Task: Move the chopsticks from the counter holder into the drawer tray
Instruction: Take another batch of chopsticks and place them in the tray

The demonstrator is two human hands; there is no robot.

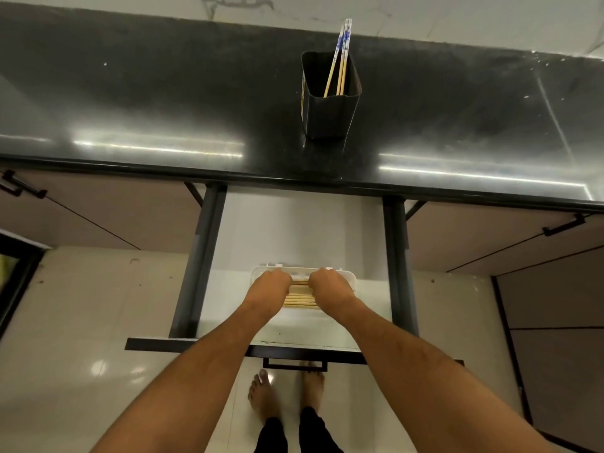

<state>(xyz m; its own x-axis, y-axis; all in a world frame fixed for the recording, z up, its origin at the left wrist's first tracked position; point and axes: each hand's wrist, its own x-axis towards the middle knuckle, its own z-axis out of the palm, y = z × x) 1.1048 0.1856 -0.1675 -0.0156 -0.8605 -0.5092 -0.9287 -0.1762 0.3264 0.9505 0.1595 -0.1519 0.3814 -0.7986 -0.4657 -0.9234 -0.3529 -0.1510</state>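
Glossy black tabletop (163,103): black angular holder (330,109) with three blue-topped wooden chopsticks (341,60). White drawer tray (349,276) holds bamboo sticks (299,297); my left hand (271,286) and right hand (330,286) curl over them, grip unclear.

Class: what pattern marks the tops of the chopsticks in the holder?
Blue-and-white pattern on the chopsticks; head view.
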